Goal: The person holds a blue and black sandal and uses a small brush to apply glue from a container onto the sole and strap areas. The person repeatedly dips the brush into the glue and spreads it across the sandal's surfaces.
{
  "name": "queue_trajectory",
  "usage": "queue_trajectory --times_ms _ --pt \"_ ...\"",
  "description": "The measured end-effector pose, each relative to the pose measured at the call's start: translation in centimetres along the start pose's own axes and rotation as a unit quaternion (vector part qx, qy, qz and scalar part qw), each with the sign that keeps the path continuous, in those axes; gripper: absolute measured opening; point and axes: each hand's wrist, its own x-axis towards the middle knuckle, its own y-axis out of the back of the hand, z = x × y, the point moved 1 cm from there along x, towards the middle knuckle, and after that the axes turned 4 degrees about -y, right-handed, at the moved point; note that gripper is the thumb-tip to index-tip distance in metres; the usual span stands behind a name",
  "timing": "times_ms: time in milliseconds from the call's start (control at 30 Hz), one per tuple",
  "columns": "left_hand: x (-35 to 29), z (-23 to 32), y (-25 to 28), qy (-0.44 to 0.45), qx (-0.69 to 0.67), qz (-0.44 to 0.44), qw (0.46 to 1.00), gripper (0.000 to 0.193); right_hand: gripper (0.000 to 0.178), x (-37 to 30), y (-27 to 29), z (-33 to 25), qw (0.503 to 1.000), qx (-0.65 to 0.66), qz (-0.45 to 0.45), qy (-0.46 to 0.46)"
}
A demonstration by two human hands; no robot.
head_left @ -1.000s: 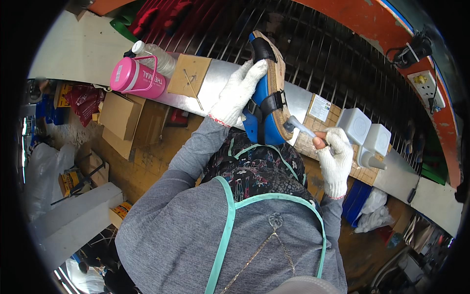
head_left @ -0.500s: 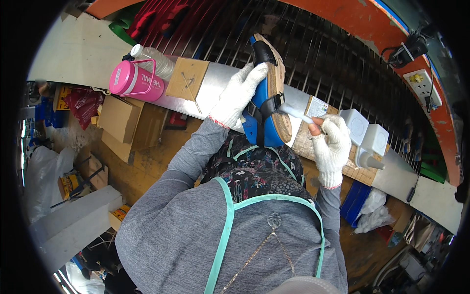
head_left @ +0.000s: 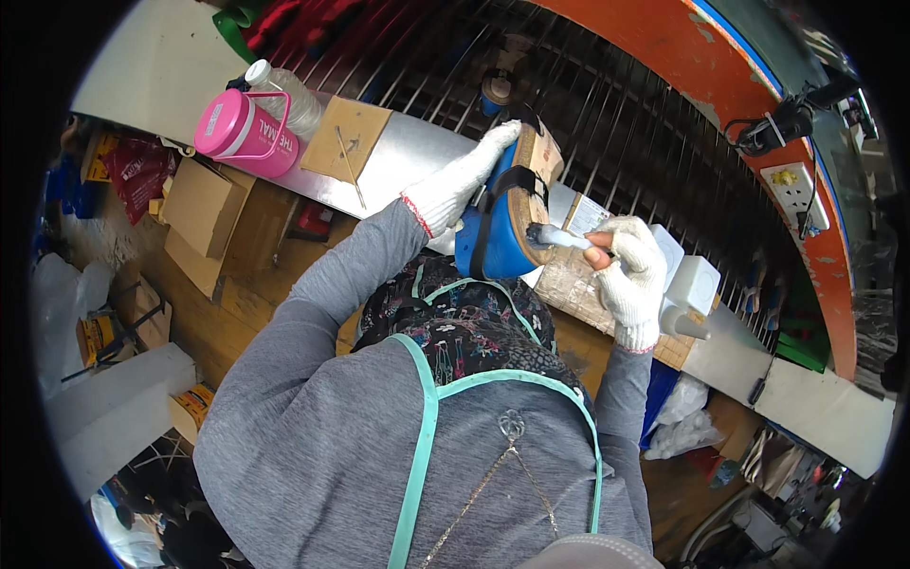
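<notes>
My left hand (head_left: 464, 185), in a white knit glove, grips the side of a sandal (head_left: 519, 182) with black straps, fitted on a blue shoe last (head_left: 505, 248). The sandal is tilted so its tan underside faces right. In my right hand (head_left: 629, 273), gloved with bare thumb and fingertip showing, a small brush (head_left: 567, 239) is pinched by its pale handle. Its dark bristles touch the edge of the underside at the near end of the sandal. Right beside this hand stand white plastic bottles (head_left: 692, 283), one with a nozzle pointing sideways.
Metal rods (head_left: 607, 123) run beyond the ledge, with another strapped sandal (head_left: 495, 92) on them. On the ledge are a pink thermal jug (head_left: 248, 135), a clear bottle (head_left: 301, 109) and a cardboard piece (head_left: 349, 137) with a thin stick. An orange frame (head_left: 825, 284) carries a socket (head_left: 798, 194).
My left hand has turned and lowered the sandal, showing more of its underside. The brush has moved left and down to the near end. A sandal on the rods has come into sight.
</notes>
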Motion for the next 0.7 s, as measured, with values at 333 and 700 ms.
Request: queue_trajectory --times_ms 333,700 --pt "-0.2 -2.9 -1.4 0.021 -0.215 -0.265 0.940 0.063 0.023 3.5 1.0 -1.3 0.995 0.054 -0.075 0.047" --pt "4.1 -10.7 -1.2 0.135 -0.368 -0.612 0.687 0.079 0.024 6.6 0.8 -2.5 0.982 0.032 -0.173 0.073"
